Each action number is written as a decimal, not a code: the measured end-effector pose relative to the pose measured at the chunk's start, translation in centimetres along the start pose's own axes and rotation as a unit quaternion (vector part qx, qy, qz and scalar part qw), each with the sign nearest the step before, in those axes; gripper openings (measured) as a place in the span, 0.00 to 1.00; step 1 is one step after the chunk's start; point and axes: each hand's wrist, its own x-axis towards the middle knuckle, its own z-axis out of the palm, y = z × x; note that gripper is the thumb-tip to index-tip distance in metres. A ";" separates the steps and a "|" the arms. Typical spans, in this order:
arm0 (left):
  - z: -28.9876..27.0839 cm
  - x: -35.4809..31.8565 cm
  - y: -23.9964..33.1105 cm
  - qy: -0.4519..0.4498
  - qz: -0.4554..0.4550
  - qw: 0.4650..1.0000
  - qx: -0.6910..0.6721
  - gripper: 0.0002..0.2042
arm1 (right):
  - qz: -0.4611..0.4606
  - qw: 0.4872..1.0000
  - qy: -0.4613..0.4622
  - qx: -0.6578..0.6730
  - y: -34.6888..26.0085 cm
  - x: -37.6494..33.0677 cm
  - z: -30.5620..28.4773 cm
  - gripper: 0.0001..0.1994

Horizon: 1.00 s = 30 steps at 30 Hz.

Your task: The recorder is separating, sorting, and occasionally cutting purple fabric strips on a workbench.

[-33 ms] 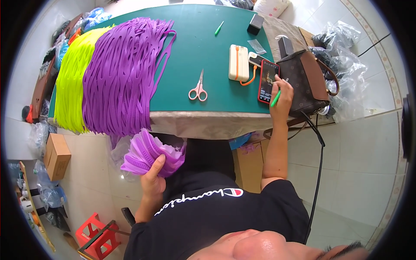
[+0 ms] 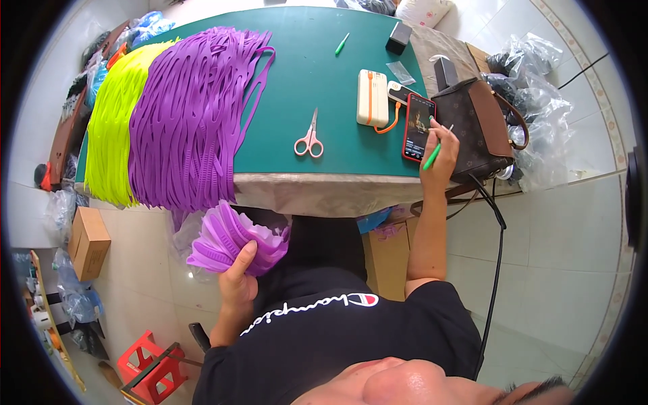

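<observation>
Head view: one view only, landmark is the pink-handled scissors (image 2: 308,141) on the green worktop (image 2: 304,74).
Left hand (image 2: 237,278): closed round a fanned bunch of purple straps (image 2: 233,241), below the worktop edge, down-left of the scissors.
Right hand (image 2: 439,156): grips a green pen (image 2: 433,154), finger on a red-cased phone (image 2: 418,127) right of the scissors.
Purple strap pile (image 2: 189,115): left of the scissors, draping over the edge.
Yellow strap pile (image 2: 115,115): further left.
Brown bag (image 2: 482,125): beyond the phone.
</observation>
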 end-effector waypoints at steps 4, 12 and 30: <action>-0.4 0.1 -0.3 0.011 -0.017 1.000 -0.009 0.22 | 0.050 0.975 0.052 0.211 -5.1 -2.4 0.7 0.08; -0.7 -0.6 -0.8 0.046 0.021 0.999 0.014 0.19 | 0.060 0.773 -0.227 0.590 -16.4 -8.0 0.1 0.16; 0.1 -0.7 -1.0 0.003 0.029 0.999 -0.019 0.16 | 0.177 0.652 -0.301 0.673 -22.7 -9.7 0.0 0.04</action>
